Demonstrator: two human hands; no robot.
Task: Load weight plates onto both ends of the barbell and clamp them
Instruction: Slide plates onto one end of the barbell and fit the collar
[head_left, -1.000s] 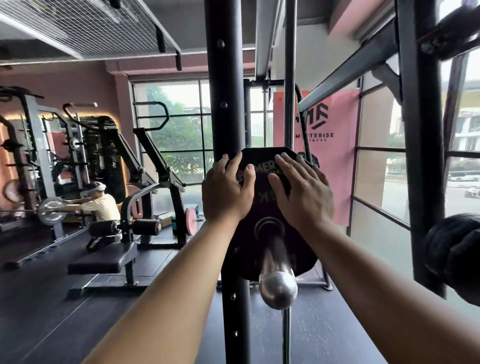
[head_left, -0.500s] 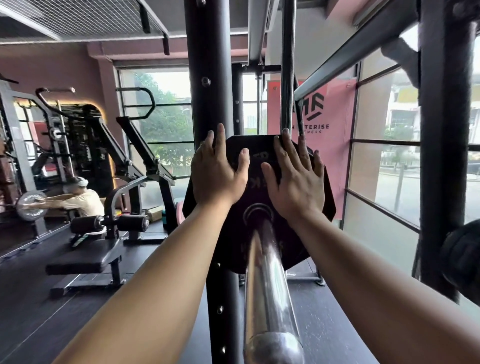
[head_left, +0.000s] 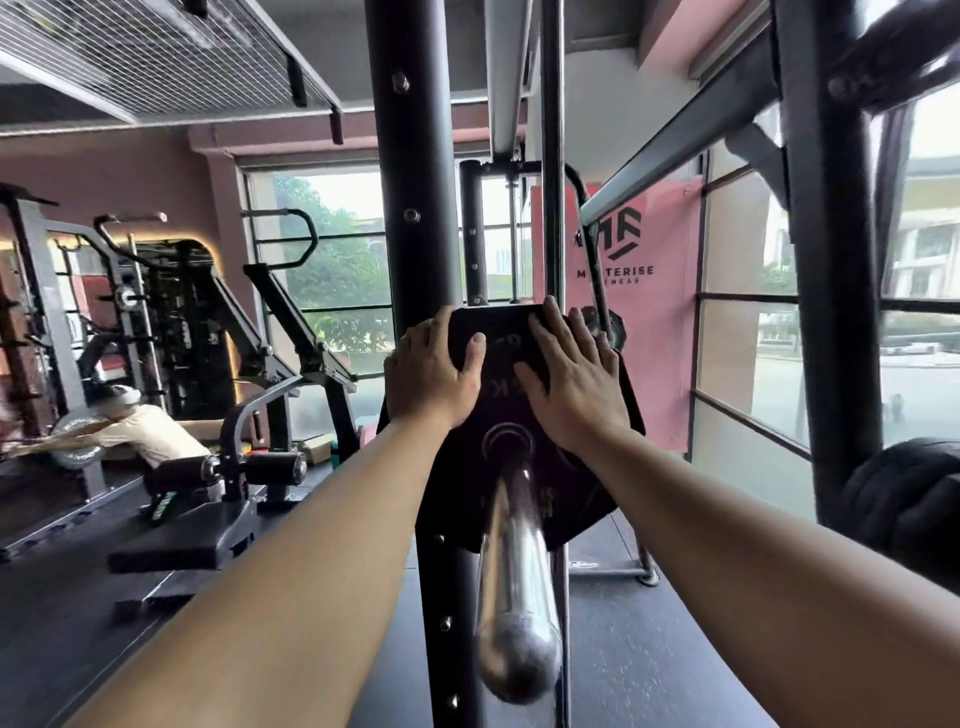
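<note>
Presses both bare hands against a black weight plate (head_left: 457, 493) threaded on the chrome barbell sleeve (head_left: 514, 571), well along the bar from its rounded near end. Hooks the left hand (head_left: 431, 374) over the plate's upper left rim, fingers bent across the edge and thumb laid on the face. Lays the right hand (head_left: 571, 384) flat on the upper right of the face, fingers straight and slightly spread, tips reaching the top edge. Reaches in with both forearms from the near corners of the scene. Covers, with the plate, the middle of a black rack upright (head_left: 415, 208) studded with bolts. Catches another dark plate (head_left: 904, 499) at the near right edge (blurred, only partly in view). Takes in a pink banner (head_left: 654, 322) with a dark logo against the far right windows, a padded black bench (head_left: 182, 540) on the left, and beyond it, far left, a person in a pale shirt (head_left: 150, 431) bent toward a silver plate on another machine.
</note>
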